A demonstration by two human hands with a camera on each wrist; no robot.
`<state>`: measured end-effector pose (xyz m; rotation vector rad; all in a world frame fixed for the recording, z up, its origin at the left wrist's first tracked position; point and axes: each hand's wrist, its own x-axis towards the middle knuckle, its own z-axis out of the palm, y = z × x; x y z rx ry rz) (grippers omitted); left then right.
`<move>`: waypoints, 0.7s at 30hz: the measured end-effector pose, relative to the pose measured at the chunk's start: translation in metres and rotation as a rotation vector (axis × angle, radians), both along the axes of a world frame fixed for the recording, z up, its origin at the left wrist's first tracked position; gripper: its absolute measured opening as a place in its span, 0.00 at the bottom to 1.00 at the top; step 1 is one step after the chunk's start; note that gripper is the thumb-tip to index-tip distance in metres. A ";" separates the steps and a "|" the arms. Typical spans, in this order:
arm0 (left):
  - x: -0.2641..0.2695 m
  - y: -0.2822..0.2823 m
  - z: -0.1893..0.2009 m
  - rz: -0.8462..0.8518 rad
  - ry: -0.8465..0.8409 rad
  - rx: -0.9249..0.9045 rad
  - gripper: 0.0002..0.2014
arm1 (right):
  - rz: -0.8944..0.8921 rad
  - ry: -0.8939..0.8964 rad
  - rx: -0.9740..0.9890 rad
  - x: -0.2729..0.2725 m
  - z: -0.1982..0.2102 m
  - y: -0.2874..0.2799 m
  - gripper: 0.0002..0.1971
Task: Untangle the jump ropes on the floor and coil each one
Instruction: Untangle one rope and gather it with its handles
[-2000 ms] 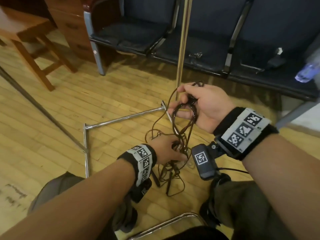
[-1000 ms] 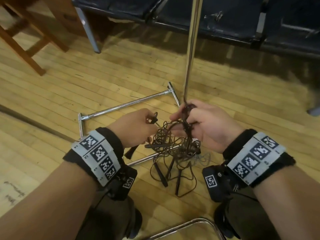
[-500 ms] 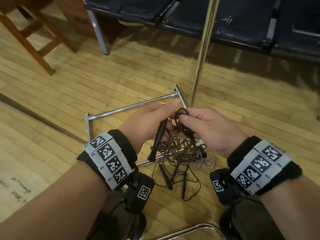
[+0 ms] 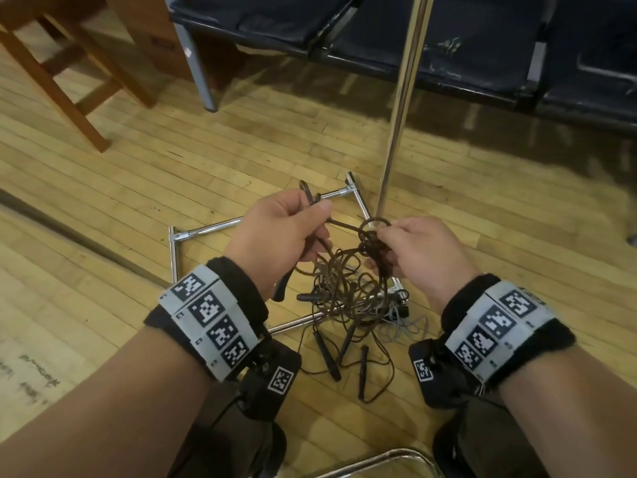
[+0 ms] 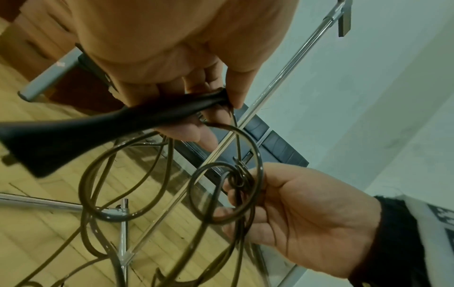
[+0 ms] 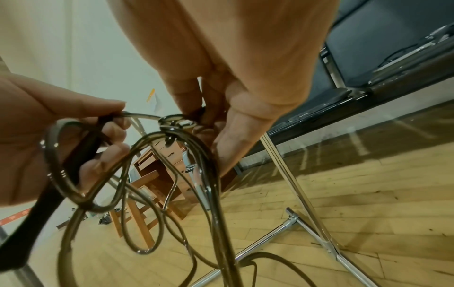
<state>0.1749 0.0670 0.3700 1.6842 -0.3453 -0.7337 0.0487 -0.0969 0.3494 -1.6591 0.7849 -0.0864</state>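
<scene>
A tangle of thin dark brown jump ropes (image 4: 348, 298) hangs from both hands down to the wooden floor, where several black handles (image 4: 325, 355) lie. My left hand (image 4: 293, 229) grips one black handle (image 5: 81, 132) together with a rope strand. My right hand (image 4: 406, 250) pinches a knot of small loops (image 4: 374, 238) at the top of the tangle. The knot (image 5: 239, 176) and the right hand (image 5: 302, 211) show in the left wrist view. In the right wrist view the knot (image 6: 175, 123) sits at the right hand's fingertips (image 6: 196, 114), with the left hand (image 6: 49, 126) beside it.
A chrome stand frame (image 4: 206, 231) lies on the floor under the ropes, its upright pole (image 4: 401, 98) rising just behind the hands. Dark bench seats (image 4: 379, 25) stand at the back and a wooden stool (image 4: 62, 74) at the far left. A chrome tube (image 4: 379, 460) curves near my knees.
The left hand has pulled the black handle up and to the left, away from the knot, stretching a strand between the hands. The right hand stays pinching the knot.
</scene>
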 end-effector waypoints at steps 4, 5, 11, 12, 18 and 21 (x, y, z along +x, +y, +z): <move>-0.003 0.006 0.006 -0.042 -0.102 0.111 0.13 | 0.071 0.078 -0.093 0.000 0.000 -0.006 0.16; -0.004 0.008 0.007 -0.056 -0.155 0.154 0.13 | 0.064 0.069 -0.079 -0.001 0.000 -0.006 0.15; -0.005 0.022 0.018 -0.157 -0.239 0.320 0.07 | 0.064 -0.083 0.152 0.000 0.010 -0.001 0.14; -0.007 0.023 0.018 -0.224 -0.232 0.370 0.12 | 0.083 -0.108 0.155 -0.001 0.012 0.001 0.14; -0.016 0.022 0.012 -0.429 -0.325 0.653 0.21 | 0.111 -0.158 0.106 -0.002 0.014 0.006 0.12; -0.014 0.023 0.015 -0.434 -0.380 0.622 0.20 | 0.081 -0.180 0.169 0.000 0.017 0.009 0.11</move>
